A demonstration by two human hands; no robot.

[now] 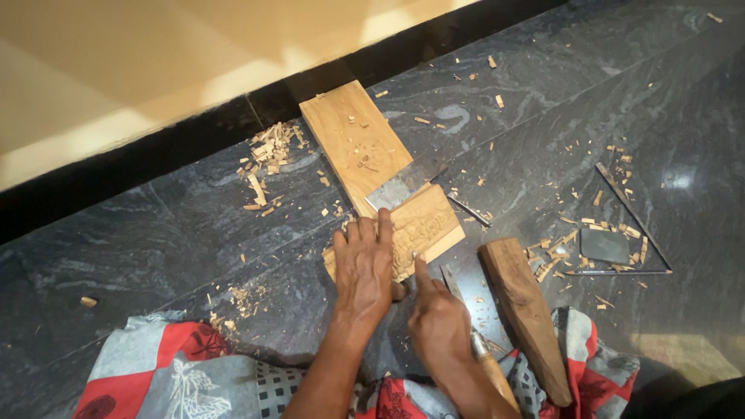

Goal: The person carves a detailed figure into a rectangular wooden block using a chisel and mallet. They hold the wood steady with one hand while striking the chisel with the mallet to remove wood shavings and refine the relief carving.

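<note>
Item: small pale wooden carving block with relief pattern [419, 229], lying on the dark grey veined stone floor [155, 233], near the black skirting edge at the wall. Its long axis runs from lower left to upper right.

Our left hand [363, 268] lies flat on the block's near left end, fingers spread, pressing rather than clenching; no closed grip here. The block sits directly ahead of this hand, under its fingertips.

Our right hand [441, 326] is just beside the left, below the block's near edge, forefinger extended to touch that edge. Whether its other fingers close on the wooden-handled chisel [485, 361] under it, we cannot tell.

Adjoining: a longer plain pale wooden plank [353, 143] abuts the block's far end; a flat grey steel blade [403, 185] lies across the join. Dark tapered wooden mallet [528, 310] to the right, pale wood chips [268, 155] scattered, red-and-grey patterned cloth [171, 365] at the floor's near edge.
</note>
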